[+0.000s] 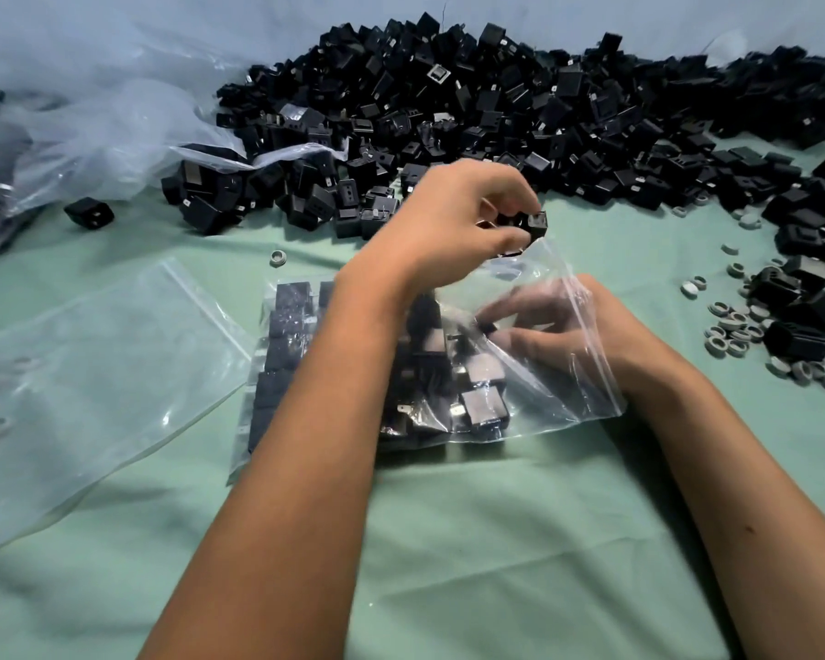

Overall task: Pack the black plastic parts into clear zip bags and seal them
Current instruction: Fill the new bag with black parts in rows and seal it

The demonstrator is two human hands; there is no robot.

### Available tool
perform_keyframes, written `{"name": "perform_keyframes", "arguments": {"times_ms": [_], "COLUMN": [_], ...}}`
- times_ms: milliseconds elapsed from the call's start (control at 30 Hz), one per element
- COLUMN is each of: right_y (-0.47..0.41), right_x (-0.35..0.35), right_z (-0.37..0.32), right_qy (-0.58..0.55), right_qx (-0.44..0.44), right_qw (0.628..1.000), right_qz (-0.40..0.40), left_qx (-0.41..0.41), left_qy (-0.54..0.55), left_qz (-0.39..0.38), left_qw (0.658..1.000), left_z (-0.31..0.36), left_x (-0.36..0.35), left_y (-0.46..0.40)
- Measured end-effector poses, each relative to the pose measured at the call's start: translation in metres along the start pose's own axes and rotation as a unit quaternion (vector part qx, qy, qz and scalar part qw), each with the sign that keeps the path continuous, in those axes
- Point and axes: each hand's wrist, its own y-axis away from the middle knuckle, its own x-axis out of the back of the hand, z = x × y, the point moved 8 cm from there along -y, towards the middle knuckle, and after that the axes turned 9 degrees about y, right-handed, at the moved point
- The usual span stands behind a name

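A clear zip bag (587, 373), partly filled with black plastic parts (482, 402), lies on the green cloth in the middle. My left hand (448, 221) hovers over the bag's open mouth and grips a black part (534, 223) in its curled fingers. My right hand (558, 326) is inside the bag, blurred behind the plastic. Its thumb and fingers close on a small black part (486, 326) above the packed ones. A large heap of loose black parts (472, 111) runs along the far side.
An empty clear zip bag (91, 373) lies flat on the left. Crumpled clear plastic sheeting (91, 111) sits at the far left. Grey rings (734, 331) and more black parts (801, 297) are scattered on the right. A single black part (89, 212) lies apart at the left.
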Motion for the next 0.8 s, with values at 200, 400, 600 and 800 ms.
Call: {"name": "perform_keyframes", "arguments": {"times_ms": [200, 400, 600, 800], "right_y": [-0.001, -0.004, -0.003, -0.002], "right_x": [0.002, -0.004, -0.005, -0.003], "right_z": [0.003, 0.010, 0.004, 0.002], "right_qy": [0.040, 0.047, 0.071, 0.092], "right_qx": [-0.010, -0.050, -0.041, -0.026], "right_qw": [0.999, 0.997, 0.996, 0.995], "right_qz": [0.010, 0.025, 0.019, 0.016], "left_qx": [0.112, 0.154, 0.115, 0.105], "left_qy": [-0.046, -0.130, -0.119, -0.096], "left_qz": [0.126, 0.075, 0.012, 0.010], "left_qw": [0.985, 0.977, 0.986, 0.990], "left_z": [-0.031, -0.022, -0.015, -0.012], "left_x": [0.085, 0.065, 0.034, 0.023], "left_y": [0.031, 0.088, 0.143, 0.153]}}
